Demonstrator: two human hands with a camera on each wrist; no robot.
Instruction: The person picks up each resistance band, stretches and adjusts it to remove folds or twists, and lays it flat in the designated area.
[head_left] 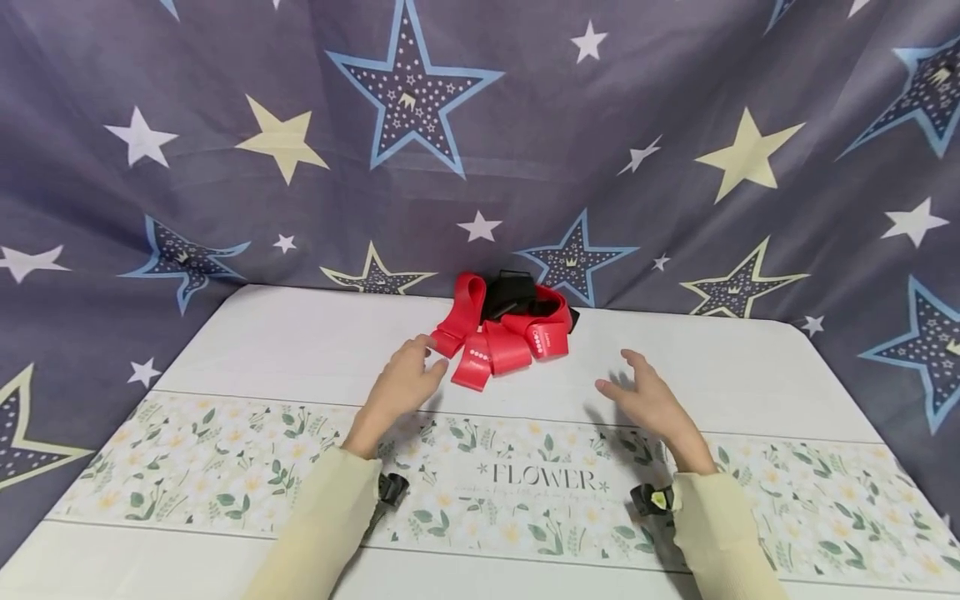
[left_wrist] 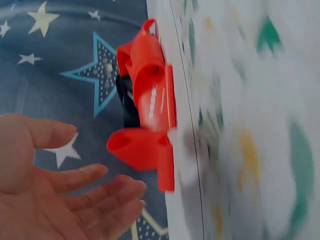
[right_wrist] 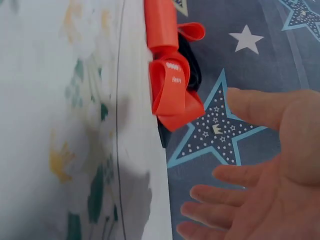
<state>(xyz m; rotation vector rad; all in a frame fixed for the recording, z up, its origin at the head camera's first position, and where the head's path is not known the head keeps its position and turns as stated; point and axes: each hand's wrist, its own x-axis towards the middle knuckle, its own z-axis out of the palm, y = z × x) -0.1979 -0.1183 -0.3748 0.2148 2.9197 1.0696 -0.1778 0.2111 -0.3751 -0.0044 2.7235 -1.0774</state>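
A red flat band, printed with small white marks, lies in loops at the far middle of the table. The right wrist view shows the word "Heavy" on the red band. Tucked behind it is a black strap-like piece, partly hidden by the loops. My left hand hovers over the table just left of the band, fingers relaxed and thumb apart, holding nothing. Farther off to the right of the band, my right hand is also in the air, fingers extended and spread, with nothing in it.
A white tablecloth with a flowered strip reading "FLOWER" covers the table. Behind the table's far edge hangs a dark star-patterned cloth, which also runs along both sides. Dark wrist cameras sit at the sleeves.
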